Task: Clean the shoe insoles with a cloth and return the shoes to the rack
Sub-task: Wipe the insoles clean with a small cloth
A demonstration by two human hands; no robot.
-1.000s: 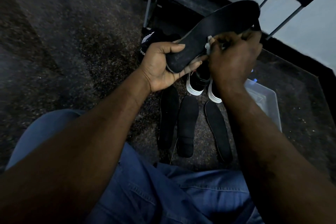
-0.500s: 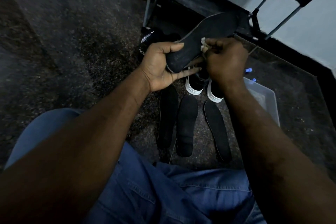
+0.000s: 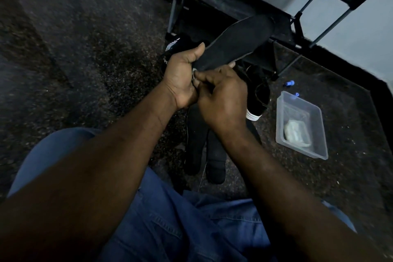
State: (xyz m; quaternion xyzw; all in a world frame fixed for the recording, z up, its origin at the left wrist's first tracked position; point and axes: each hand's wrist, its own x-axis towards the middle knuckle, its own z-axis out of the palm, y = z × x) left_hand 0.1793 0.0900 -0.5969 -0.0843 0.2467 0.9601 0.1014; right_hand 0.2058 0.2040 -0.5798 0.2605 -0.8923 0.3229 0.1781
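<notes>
Dark speckled floor [image 3: 85, 49] fills most of my feed, with the grey-poled shoe rack [image 3: 223, 2] standing at the top against a pale wall. Blue jeans [image 3: 170, 229] cover the lap at the bottom edge.

Both hands meet in the middle of the picture. The left hand [image 3: 182, 74] grips the near end of a black insole [image 3: 234, 42], thumb laid over its upper face, so the insole slants up and away toward the rack, off the floor. The right hand [image 3: 223, 100] has its fingers curled and pinches a small pale cloth [image 3: 194, 71] against that same end of the insole, right beside the left palm. I see only a sliver of the cloth.

Two more black insoles [image 3: 195, 144] lie side by side on the floor under the forearms. A black shoe with a white sole [image 3: 258, 93] sits just beyond the right hand, and a second black shoe with white stripes [image 3: 174, 47] peeks out behind the left hand, at the foot of the rack.

To the right, well apart from the hands, a clear plastic container [image 3: 312, 117] rests on the floor, lidless. Inside it lies a whitish folded item [image 3: 296, 132]; I cannot tell what it is. Two small blue bits [image 3: 288, 83] lie on the floor just past the container.
</notes>
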